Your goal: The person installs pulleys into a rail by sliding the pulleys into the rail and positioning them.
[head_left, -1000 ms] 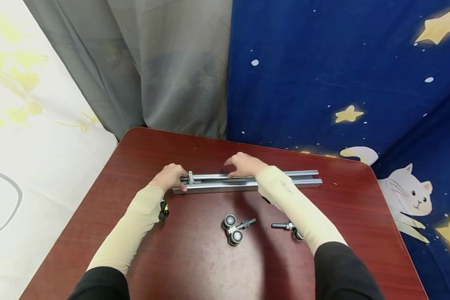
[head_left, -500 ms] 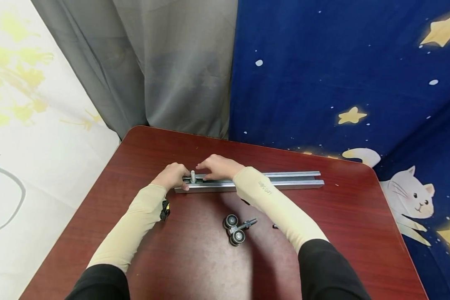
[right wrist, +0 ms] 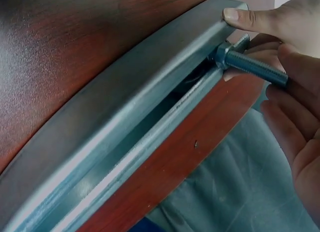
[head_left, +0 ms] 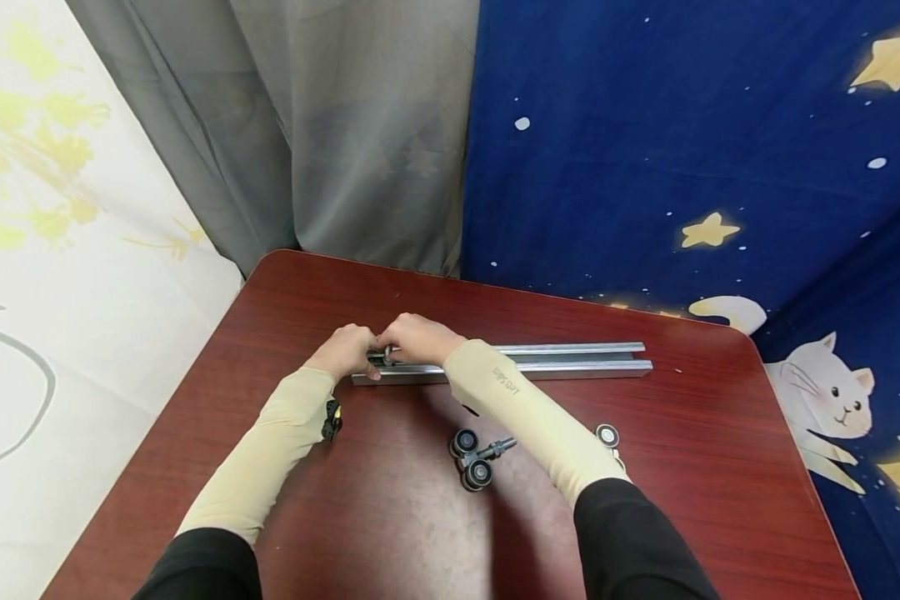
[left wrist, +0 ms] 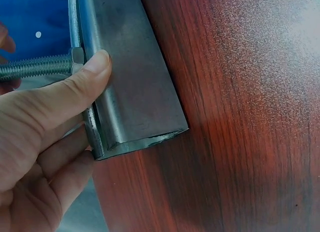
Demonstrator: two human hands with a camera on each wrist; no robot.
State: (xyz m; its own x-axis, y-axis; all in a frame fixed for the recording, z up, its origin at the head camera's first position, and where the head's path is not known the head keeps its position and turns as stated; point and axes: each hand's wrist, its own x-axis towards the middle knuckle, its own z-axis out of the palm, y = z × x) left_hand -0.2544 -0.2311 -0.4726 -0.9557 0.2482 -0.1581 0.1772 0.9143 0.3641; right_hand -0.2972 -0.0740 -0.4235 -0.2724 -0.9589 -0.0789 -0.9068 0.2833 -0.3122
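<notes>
A metal channel rail (head_left: 570,366) lies across the table with its slot up. My left hand (head_left: 342,352) grips its left end; in the left wrist view the thumb presses the near wall, fingers behind the far side. From the slot beside that thumb stands a threaded bolt (right wrist: 255,68) with a nut (left wrist: 77,57) at its base. What the bolt joins inside the rail is mostly hidden. My right hand (head_left: 420,337) has its fingers round the bolt's free end, in the right wrist view thumb and fingers lying on either side of the tip.
A twin-wheeled roller trolley (head_left: 471,458) with a bolt lies in front of the rail. A second trolley (head_left: 607,436) is partly hidden by my right forearm. Curtains hang behind the table's (head_left: 720,400) back edge.
My right hand has moved left along the rail to the bolt and closed its fingers round it. The left hand keeps its grip on the rail's end.
</notes>
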